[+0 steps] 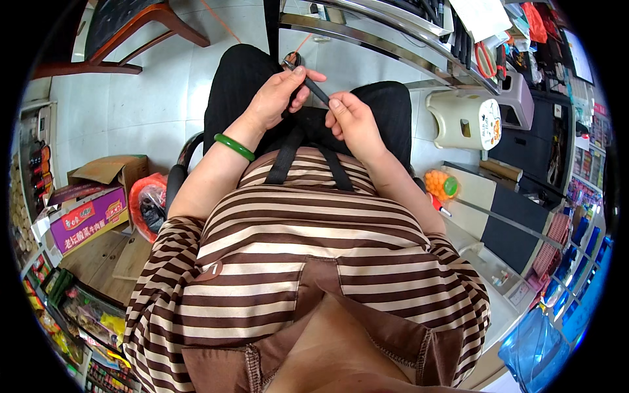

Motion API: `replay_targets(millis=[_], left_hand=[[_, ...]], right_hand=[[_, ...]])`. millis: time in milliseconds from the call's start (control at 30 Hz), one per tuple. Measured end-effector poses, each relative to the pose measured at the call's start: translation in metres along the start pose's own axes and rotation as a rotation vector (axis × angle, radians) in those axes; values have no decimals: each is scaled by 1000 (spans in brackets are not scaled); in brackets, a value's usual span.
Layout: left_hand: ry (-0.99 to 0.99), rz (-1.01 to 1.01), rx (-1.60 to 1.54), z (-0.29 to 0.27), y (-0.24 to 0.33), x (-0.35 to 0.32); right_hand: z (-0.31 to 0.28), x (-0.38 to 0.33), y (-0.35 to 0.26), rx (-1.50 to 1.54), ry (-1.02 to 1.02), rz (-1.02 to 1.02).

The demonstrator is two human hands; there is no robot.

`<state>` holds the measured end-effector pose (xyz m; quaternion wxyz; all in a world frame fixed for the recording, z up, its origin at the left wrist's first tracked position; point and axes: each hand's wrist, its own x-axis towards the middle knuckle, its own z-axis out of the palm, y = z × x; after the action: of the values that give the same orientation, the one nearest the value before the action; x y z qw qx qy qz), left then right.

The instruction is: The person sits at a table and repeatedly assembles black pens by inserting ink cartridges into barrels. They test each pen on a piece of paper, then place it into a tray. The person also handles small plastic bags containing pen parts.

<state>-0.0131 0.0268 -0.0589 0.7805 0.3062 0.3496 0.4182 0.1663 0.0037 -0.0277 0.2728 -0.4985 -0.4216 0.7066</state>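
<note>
A slim dark grey rod (317,91) runs slantwise between my two hands, above my lap. My left hand (283,93), below a green bangle (234,147), has its thumb pressed on the upper end of the rod, with some fingers stretched past it. My right hand (352,121) pinches the lower end between thumb and curled fingers. What kind of tool the rod is, I cannot make out. Two black straps (284,157) cross my striped top, just below the hands.
A metal-framed table (386,49) stands ahead, with red-handled scissors (485,60) on its right. A cream stool (458,121) and a jar of orange balls (440,186) are at right. At left are a wooden chair (147,36), a purple carton (88,219) and a red-bagged bin (147,203).
</note>
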Motion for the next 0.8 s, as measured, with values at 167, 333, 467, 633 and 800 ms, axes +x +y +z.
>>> replay_targets(millis=[167,333,467,633,800], left_hand=[[-75,6,-49,-1,3,0],[22,39,61,2,3,-1],[17,33,21,2,3,0],[-17,34,21,3,5,-2],[28,32,97,5,7,-3]], right_hand=[[-17,2,-2,865,-389,418],[8,4,1,-34,116,-105],[1,3,1,48,-18,-14],[-9,1,-10,597,-204,343],[21,3,-5,-138,202,-135]])
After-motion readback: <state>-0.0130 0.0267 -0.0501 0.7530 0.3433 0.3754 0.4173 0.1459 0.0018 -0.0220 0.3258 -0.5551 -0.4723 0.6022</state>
